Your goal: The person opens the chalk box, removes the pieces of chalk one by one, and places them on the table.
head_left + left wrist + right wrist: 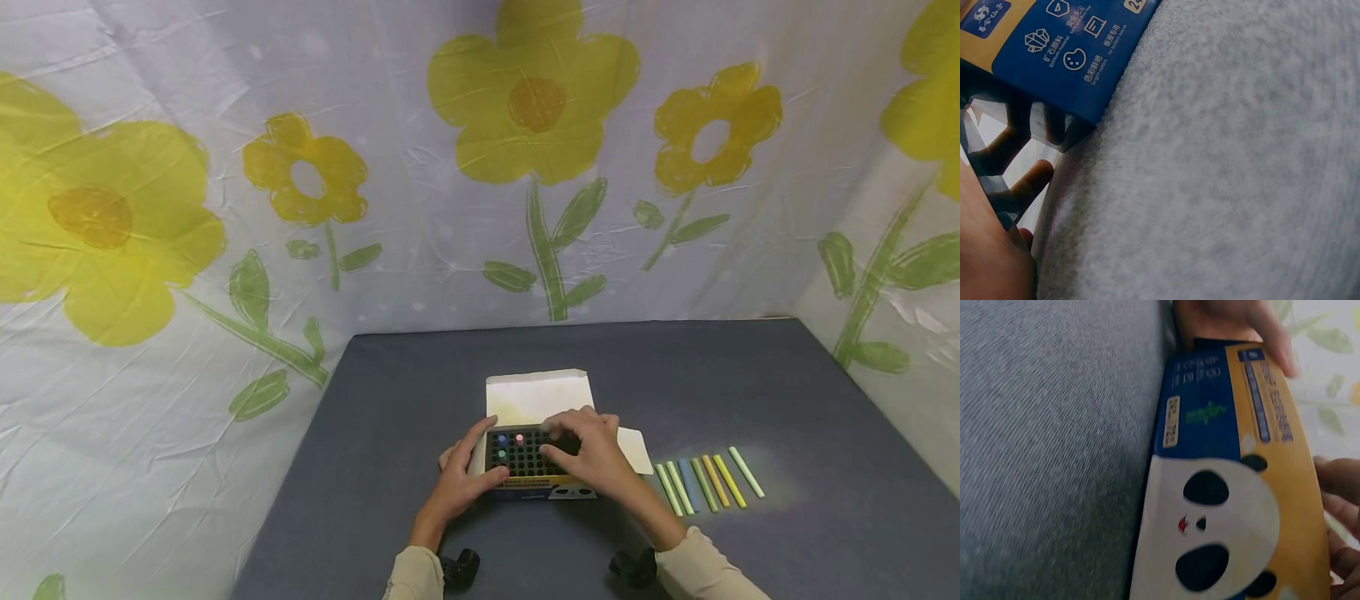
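Note:
A chalk box (pixel 536 483) in blue and yellow, with a panda printed on its front, lies on the table. Its black insert (pixel 525 458) is full of round holes. A blue chalk (pixel 502 440), a pink chalk (pixel 519 439) and a green chalk (pixel 502 455) stand in holes on the left. My left hand (pixel 459 475) grips the box's left end, thumb at the front edge and fingers toward the back. Over the right part of the insert bends my right hand (pixel 592 450), thumb and index finger apart with no chalk showing between them; it hides the holes below.
Several chalk sticks (pixel 705 483) in pale green, blue, orange and yellow lie side by side right of the box. The white lid (pixel 540 396) is folded back behind it, and a white side flap (pixel 636 452) spreads rightward. A flowered cloth (pixel 420 250) hangs behind the dark table (pixel 405 400).

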Demonstrator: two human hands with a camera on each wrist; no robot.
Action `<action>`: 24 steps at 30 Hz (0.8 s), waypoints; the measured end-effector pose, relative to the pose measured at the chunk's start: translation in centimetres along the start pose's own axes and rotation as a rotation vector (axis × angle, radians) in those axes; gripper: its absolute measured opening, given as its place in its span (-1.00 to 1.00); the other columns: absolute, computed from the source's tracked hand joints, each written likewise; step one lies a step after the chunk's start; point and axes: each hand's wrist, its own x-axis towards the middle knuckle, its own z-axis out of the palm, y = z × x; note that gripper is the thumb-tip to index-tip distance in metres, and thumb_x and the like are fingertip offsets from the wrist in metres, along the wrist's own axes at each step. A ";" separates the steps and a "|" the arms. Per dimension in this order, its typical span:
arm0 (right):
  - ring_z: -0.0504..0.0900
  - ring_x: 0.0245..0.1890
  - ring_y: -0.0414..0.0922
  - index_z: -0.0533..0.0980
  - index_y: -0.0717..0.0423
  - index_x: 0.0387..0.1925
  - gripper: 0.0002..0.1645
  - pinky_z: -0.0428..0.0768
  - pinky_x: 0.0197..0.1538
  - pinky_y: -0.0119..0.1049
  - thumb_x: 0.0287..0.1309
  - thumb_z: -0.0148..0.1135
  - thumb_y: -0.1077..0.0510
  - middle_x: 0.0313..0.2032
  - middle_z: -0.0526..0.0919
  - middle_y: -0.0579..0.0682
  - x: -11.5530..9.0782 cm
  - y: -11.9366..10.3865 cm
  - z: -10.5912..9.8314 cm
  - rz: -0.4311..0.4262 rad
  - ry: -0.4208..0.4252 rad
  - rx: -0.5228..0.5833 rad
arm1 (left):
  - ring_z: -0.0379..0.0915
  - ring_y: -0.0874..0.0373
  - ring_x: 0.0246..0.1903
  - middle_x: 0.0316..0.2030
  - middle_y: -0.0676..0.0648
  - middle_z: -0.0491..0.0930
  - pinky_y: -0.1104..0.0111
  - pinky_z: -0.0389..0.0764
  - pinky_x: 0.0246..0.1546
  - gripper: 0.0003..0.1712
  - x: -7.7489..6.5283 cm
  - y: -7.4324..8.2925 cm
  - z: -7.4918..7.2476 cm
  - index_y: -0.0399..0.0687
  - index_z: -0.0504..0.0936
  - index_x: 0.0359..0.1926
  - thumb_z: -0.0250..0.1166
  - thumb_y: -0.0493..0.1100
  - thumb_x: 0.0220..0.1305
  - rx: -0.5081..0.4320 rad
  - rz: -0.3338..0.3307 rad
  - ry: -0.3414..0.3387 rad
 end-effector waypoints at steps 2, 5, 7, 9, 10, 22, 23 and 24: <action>0.41 -0.34 -0.14 0.69 0.04 -0.15 -0.65 0.03 -0.09 -0.06 -0.03 0.59 0.18 -0.37 0.67 -0.09 0.1 -0.4 0.3 0.008 -0.007 -0.032 | -0.20 -0.26 0.42 0.48 -0.03 0.30 -0.34 0.15 0.16 -0.10 0.0 0.0 0.0 0.61 0.27 0.48 0.47 0.11 0.17 0.006 0.002 0.003; 0.42 -0.34 -0.13 0.70 0.03 -0.16 -0.66 0.06 -0.10 -0.07 -0.03 0.59 0.17 -0.36 0.68 -0.08 0.2 -0.9 0.9 0.019 -0.013 -0.056 | -0.20 -0.27 0.42 0.47 -0.02 0.31 -0.35 0.13 0.17 -0.11 -0.1 -0.1 0.0 0.63 0.28 0.47 0.47 0.12 0.16 -0.001 -0.004 0.001; 0.43 -0.34 -0.11 0.70 0.04 -0.16 -0.67 0.07 -0.11 -0.08 -0.03 0.59 0.17 -0.35 0.70 -0.07 0.3 -1.1 1.2 0.037 -0.019 -0.060 | -0.19 -0.25 0.42 0.45 0.00 0.33 -0.34 0.12 0.18 -0.11 -0.1 -0.1 0.0 0.65 0.28 0.46 0.48 0.12 0.16 -0.008 -0.009 -0.001; 0.44 -0.34 -0.09 0.70 0.04 -0.16 -0.68 0.08 -0.11 -0.08 -0.02 0.59 0.17 -0.36 0.70 -0.06 0.3 -1.3 1.5 0.062 -0.026 -0.063 | -0.18 -0.23 0.41 0.44 0.01 0.35 -0.30 0.11 0.18 -0.12 -0.1 0.0 0.0 0.67 0.29 0.45 0.48 0.12 0.15 -0.019 -0.011 -0.003; 0.44 -0.34 -0.09 0.71 0.04 -0.17 -0.68 0.08 -0.11 -0.08 -0.01 0.58 0.17 -0.35 0.70 -0.06 0.3 -1.4 1.6 0.077 -0.029 -0.066 | -0.17 -0.22 0.41 0.43 0.02 0.36 -0.28 0.11 0.19 -0.11 -0.1 0.0 0.0 0.68 0.29 0.45 0.48 0.12 0.15 -0.022 -0.012 -0.003; 0.50 -0.39 -0.16 0.76 0.01 -0.20 -0.76 0.11 -0.13 -0.07 0.04 0.56 0.12 -0.40 0.74 -0.11 1.1 -2.3 2.4 0.193 -0.026 -0.133 | -0.17 -0.20 0.39 0.34 0.00 0.42 -0.24 0.09 0.18 -0.11 0.0 0.1 0.1 0.69 0.29 0.45 0.49 0.10 0.15 -0.011 -0.014 0.002; 0.50 -0.39 -0.16 0.76 0.01 -0.20 -0.76 0.12 -0.13 -0.06 0.05 0.56 0.11 -0.40 0.74 -0.10 1.2 -2.3 2.5 0.197 -0.024 -0.136 | -0.17 -0.21 0.39 0.34 0.00 0.43 -0.24 0.08 0.17 -0.10 0.1 0.0 0.1 0.67 0.29 0.45 0.50 0.09 0.14 -0.010 -0.009 0.004; 0.49 -0.39 -0.15 0.76 0.01 -0.20 -0.77 0.13 -0.13 -0.05 0.05 0.55 0.11 -0.40 0.74 -0.10 1.2 -2.4 2.6 0.201 -0.020 -0.139 | -0.16 -0.21 0.39 0.34 0.00 0.43 -0.24 0.07 0.18 -0.09 0.1 0.0 0.1 0.65 0.29 0.46 0.50 0.08 0.14 -0.011 -0.001 0.005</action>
